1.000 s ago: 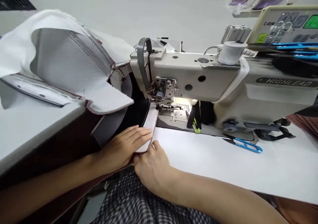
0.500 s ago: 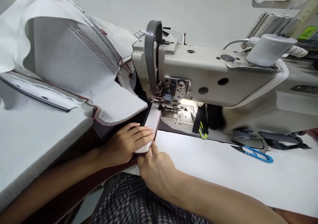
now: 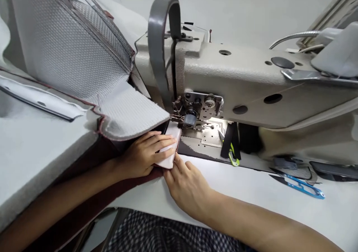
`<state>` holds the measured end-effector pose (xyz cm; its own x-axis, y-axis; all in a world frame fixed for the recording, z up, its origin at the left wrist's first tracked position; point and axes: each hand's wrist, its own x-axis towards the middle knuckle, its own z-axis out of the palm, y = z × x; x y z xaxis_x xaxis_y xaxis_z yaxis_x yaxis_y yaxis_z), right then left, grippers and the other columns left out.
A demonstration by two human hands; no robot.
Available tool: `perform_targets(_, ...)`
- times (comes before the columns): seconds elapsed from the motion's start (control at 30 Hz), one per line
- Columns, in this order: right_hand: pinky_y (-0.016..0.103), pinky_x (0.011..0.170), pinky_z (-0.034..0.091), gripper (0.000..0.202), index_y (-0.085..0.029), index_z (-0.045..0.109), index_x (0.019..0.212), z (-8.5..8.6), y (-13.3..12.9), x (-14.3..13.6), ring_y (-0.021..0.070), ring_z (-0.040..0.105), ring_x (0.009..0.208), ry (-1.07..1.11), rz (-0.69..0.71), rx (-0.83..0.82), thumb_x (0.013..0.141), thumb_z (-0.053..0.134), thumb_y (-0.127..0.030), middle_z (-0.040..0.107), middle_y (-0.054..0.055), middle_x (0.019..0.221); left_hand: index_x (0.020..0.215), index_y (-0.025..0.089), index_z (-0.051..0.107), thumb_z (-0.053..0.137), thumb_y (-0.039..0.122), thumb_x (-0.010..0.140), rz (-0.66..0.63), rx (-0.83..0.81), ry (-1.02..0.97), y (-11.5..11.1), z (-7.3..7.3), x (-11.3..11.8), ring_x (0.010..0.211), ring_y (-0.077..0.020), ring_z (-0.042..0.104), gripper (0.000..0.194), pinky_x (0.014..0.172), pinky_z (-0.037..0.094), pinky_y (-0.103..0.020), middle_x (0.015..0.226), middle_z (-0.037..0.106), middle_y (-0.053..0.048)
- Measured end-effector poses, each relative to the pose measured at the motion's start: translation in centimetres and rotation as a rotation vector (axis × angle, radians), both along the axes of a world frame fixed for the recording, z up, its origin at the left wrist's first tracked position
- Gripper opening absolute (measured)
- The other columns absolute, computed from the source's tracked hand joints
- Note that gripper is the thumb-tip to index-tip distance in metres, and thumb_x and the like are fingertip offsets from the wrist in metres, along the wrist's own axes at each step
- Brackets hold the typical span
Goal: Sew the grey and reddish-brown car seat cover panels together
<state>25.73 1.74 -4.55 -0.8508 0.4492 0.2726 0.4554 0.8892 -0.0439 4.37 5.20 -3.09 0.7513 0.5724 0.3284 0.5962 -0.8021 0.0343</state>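
Observation:
Flat on a white-backed, padded fabric strip (image 3: 171, 133), my left hand (image 3: 144, 153) has its fingers stretched across the top. My right hand (image 3: 187, 183) pinches the strip's near right corner, where a dark red edge shows; the thumb is partly hidden. The strip's far end lies at the presser foot and needle area of the sewing machine (image 3: 190, 119). A large joined cover of grey and white backed fabric (image 3: 75, 47) rises on the left, and its dark red face (image 3: 134, 186) shows beneath my left forearm.
Green-handled snips (image 3: 232, 157) and black strips (image 3: 229, 140) lie on the machine bed right of the needle plate (image 3: 211, 136). Blue thread snips (image 3: 303, 186) rest on the white table (image 3: 251, 192). A white thread cone (image 3: 339, 54) stands on the machine arm.
The strip has slid further toward the needle, so less of it shows in front of the machine. Both hands stay on it. The camera view has moved closer to the machine.

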Motion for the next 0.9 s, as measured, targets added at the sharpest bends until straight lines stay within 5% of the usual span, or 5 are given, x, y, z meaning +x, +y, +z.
perform_targets(0.17, 0.034, 0.057, 0.046, 0.022, -0.004, 0.064, 0.106, 0.3, -0.8, 0.8, 0.0226, 0.058, 0.076, 0.055, 0.033, -0.037, 0.091, 0.048, -0.008, 0.068, 0.016, 0.095, 0.119, 0.022, 0.061, 0.048, 0.017, 0.089, -0.021, -0.022, -0.071, 0.5, 0.1, -0.3, 0.115, -0.0223, 0.058, 0.033, 0.1, 0.04, -0.04, 0.113, 0.072, -0.005)
perform_targets(0.3, 0.032, 0.048, 0.042, 0.022, -0.007, 0.06, 0.11, 0.6, -1.0, 1.0, 0.0183, 0.056, 0.061, -0.013, -0.009, -0.09, 0.09, 0.051, -0.01, 0.066, 0.013, 0.094, 0.114, 0.023, 0.062, 0.05, 0.016, 0.089, -0.054, -0.088, -0.118, 0.6, 0.7, -0.1, 0.106, -0.0205, 0.062, 0.029, 0.1, 0.035, -0.042, 0.107, 0.074, -0.003)
perform_targets(0.57, 0.029, 0.044, 0.041, 0.017, -0.01, 0.058, 0.108, 0.9, -0.3, 0.9, 0.0166, 0.06, 0.058, -0.075, -0.012, -0.117, 0.091, 0.053, -0.013, 0.066, 0.01, 0.09, 0.115, 0.024, 0.064, 0.048, 0.015, 0.092, -0.062, -0.13, -0.144, 0.6, 0.4, -0.1, 0.103, -0.0177, 0.064, 0.029, 0.1, 0.033, -0.039, 0.11, 0.074, -0.001)
perform_targets(0.9, 0.031, 0.052, 0.045, 0.029, -0.011, 0.054, 0.123, 0.1, 1.9, 0.8, 0.0167, 0.06, 0.067, -0.096, -0.105, -0.153, 0.095, 0.046, -0.012, 0.066, 0.011, 0.103, 0.113, 0.027, 0.065, 0.047, 0.014, 0.091, -0.075, -0.1, -0.091, 3.9, 0.5, -0.3, 0.098, -0.0153, 0.063, 0.031, 0.099, 0.034, -0.038, 0.111, 0.074, 0.001)
